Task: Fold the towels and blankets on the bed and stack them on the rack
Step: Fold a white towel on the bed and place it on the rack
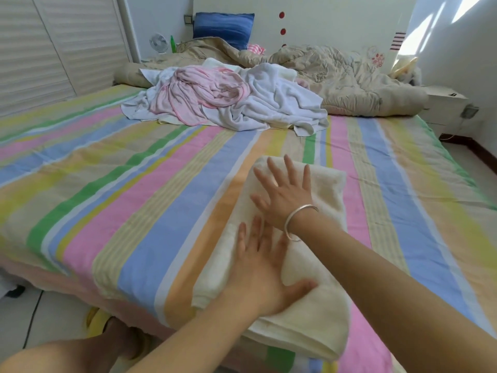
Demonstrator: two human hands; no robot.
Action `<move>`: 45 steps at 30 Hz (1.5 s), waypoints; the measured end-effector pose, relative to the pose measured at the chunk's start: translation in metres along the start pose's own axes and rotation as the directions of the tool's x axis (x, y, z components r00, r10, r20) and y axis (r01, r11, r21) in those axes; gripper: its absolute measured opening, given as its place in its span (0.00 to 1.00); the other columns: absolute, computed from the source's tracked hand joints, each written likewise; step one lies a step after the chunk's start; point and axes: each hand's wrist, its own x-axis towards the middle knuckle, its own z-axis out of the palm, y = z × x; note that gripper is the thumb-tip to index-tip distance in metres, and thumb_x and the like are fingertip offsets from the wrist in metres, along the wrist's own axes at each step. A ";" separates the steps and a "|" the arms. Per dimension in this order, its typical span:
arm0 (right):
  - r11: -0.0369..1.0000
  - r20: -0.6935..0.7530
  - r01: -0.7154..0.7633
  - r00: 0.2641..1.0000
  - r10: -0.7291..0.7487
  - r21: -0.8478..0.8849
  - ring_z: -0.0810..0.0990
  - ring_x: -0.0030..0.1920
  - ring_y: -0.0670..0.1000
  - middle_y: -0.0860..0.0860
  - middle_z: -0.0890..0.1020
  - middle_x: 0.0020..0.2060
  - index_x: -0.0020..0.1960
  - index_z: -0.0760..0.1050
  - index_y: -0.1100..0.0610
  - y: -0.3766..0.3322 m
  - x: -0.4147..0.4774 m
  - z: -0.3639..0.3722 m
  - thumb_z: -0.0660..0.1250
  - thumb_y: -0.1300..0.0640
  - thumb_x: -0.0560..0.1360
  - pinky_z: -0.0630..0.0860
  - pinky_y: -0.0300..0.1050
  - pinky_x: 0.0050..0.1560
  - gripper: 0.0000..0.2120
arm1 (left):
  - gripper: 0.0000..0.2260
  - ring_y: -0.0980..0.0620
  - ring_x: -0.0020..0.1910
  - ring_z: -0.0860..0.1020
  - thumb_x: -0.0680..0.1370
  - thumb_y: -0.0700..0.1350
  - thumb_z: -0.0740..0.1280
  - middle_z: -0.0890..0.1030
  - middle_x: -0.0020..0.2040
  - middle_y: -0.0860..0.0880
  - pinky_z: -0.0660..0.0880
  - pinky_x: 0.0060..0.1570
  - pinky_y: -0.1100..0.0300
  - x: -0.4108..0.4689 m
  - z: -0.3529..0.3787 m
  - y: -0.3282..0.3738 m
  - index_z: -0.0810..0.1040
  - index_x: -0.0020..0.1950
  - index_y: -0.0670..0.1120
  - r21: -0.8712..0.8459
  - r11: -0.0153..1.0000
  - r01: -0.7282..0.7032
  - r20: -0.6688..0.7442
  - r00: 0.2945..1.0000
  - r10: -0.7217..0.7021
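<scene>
Both hands, left and right, press flat, fingers spread, gripping nothing, on a cream towel folded near the bed's front edge. An unfolded heap waits mid-bed (no rack in view).

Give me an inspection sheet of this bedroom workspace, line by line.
Surface: striped sheet covers the bed, mostly bare in front.
Job's things: cream towel folded into a long strip at the near edge; unfolded pile of white towels and a pink blanket further back. Rack not in view.
Clutter: beige quilt bunched by the headboard, blue pillow.
Hands: left hand and right hand both flat, fingers spread, pressing on the cream towel; bracelet on the right wrist.
Cables: dark cord on the floor at left.
Surroundings: small fan, nightstand, louvered doors.
</scene>
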 end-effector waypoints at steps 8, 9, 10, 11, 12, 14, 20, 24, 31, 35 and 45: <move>0.988 0.363 -0.134 0.927 0.096 0.083 0.39 0.78 0.53 0.38 0.41 0.77 0.77 0.38 0.38 0.037 0.041 0.044 0.39 0.29 0.75 0.35 0.65 0.72 0.33 | 0.48 0.44 0.74 0.27 0.64 0.77 0.32 0.32 0.77 0.41 0.32 0.72 0.38 0.006 0.005 0.000 0.38 0.79 0.55 -0.022 0.999 0.028 0.042 0.999 -0.028; 0.982 0.355 -0.160 0.928 0.114 0.103 0.42 0.78 0.53 0.39 0.42 0.77 0.77 0.39 0.39 0.039 0.044 0.043 0.39 0.30 0.76 0.37 0.63 0.73 0.32 | 0.47 0.45 0.74 0.26 0.64 0.77 0.32 0.31 0.77 0.41 0.32 0.72 0.38 0.006 0.003 0.001 0.37 0.79 0.55 -0.026 0.999 0.028 0.049 0.998 -0.027; 0.974 0.342 -0.198 0.928 0.149 0.113 0.47 0.78 0.53 0.42 0.46 0.78 0.78 0.41 0.41 0.043 0.046 0.040 0.39 0.32 0.77 0.41 0.60 0.75 0.32 | 0.47 0.45 0.74 0.26 0.64 0.77 0.32 0.31 0.77 0.41 0.32 0.71 0.38 0.006 0.001 0.001 0.36 0.79 0.55 -0.036 0.999 0.024 0.056 0.998 -0.022; 0.965 0.324 -0.240 0.926 0.194 0.106 0.53 0.77 0.55 0.47 0.51 0.78 0.79 0.43 0.44 0.047 0.048 0.037 0.39 0.32 0.78 0.47 0.57 0.75 0.33 | 0.47 0.46 0.73 0.25 0.64 0.76 0.32 0.30 0.77 0.42 0.32 0.71 0.39 0.006 0.000 -0.001 0.35 0.79 0.55 -0.049 0.999 0.022 0.063 0.998 -0.019; 0.956 0.312 -0.281 0.919 0.243 0.085 0.60 0.75 0.57 0.52 0.58 0.77 0.79 0.47 0.47 0.051 0.049 0.034 0.40 0.32 0.78 0.55 0.55 0.72 0.34 | 0.46 0.47 0.73 0.24 0.64 0.76 0.33 0.29 0.76 0.43 0.31 0.71 0.39 0.005 -0.001 -0.003 0.34 0.78 0.55 -0.064 0.998 0.015 0.084 0.996 -0.010; 0.941 0.330 -0.336 0.892 0.308 0.030 0.70 0.68 0.60 0.57 0.70 0.70 0.76 0.56 0.51 0.058 0.052 0.028 0.40 0.30 0.76 0.64 0.54 0.63 0.37 | 0.45 0.49 0.72 0.23 0.66 0.76 0.35 0.27 0.76 0.45 0.30 0.71 0.41 0.007 -0.006 -0.010 0.32 0.78 0.54 -0.099 0.995 -0.022 0.154 0.987 0.037; 0.922 0.452 -0.386 0.830 0.328 0.041 0.72 0.66 0.60 0.56 0.72 0.69 0.73 0.63 0.52 0.065 0.060 0.008 0.46 0.24 0.71 0.69 0.55 0.63 0.43 | 0.30 0.54 0.78 0.41 0.82 0.49 0.59 0.41 0.79 0.54 0.43 0.76 0.57 0.014 -0.046 -0.048 0.46 0.80 0.54 -0.456 0.890 0.009 -0.010 1.000 -0.015; 0.914 0.464 -0.403 0.818 0.340 0.043 0.74 0.63 0.59 0.55 0.74 0.67 0.72 0.64 0.53 0.068 0.055 0.007 0.48 0.22 0.69 0.71 0.55 0.61 0.44 | 0.38 0.51 0.76 0.56 0.77 0.59 0.65 0.53 0.78 0.55 0.61 0.72 0.53 0.008 -0.042 -0.083 0.46 0.79 0.58 -0.357 0.911 0.207 0.157 0.974 -0.160; 0.909 0.365 -0.411 0.837 0.406 -0.068 0.78 0.59 0.58 0.54 0.78 0.61 0.67 0.70 0.53 0.060 0.055 0.000 0.49 0.22 0.68 0.70 0.50 0.51 0.43 | 0.44 0.55 0.68 0.70 0.68 0.63 0.75 0.68 0.72 0.55 0.68 0.65 0.60 0.006 -0.046 -0.096 0.60 0.77 0.50 -0.501 0.771 0.393 0.350 0.907 -0.235; 0.763 0.459 -0.646 0.687 0.564 0.028 0.71 0.67 0.60 0.58 0.72 0.68 0.72 0.66 0.60 0.087 0.037 -0.006 0.52 0.25 0.72 0.67 0.52 0.65 0.45 | 0.38 0.50 0.67 0.71 0.69 0.60 0.75 0.71 0.71 0.52 0.69 0.62 0.57 0.049 -0.091 -0.114 0.63 0.74 0.53 -0.276 0.901 0.334 0.219 0.935 -0.280; 0.305 0.658 -0.789 0.614 0.436 0.533 0.78 0.59 0.59 0.59 0.79 0.60 0.66 0.74 0.61 0.114 -0.068 -0.010 0.67 0.30 0.65 0.68 0.49 0.66 0.42 | 0.31 0.43 0.71 0.64 0.77 0.58 0.66 0.66 0.72 0.46 0.62 0.67 0.51 0.079 -0.057 -0.114 0.60 0.75 0.49 -0.067 0.902 0.427 -0.141 0.891 -0.432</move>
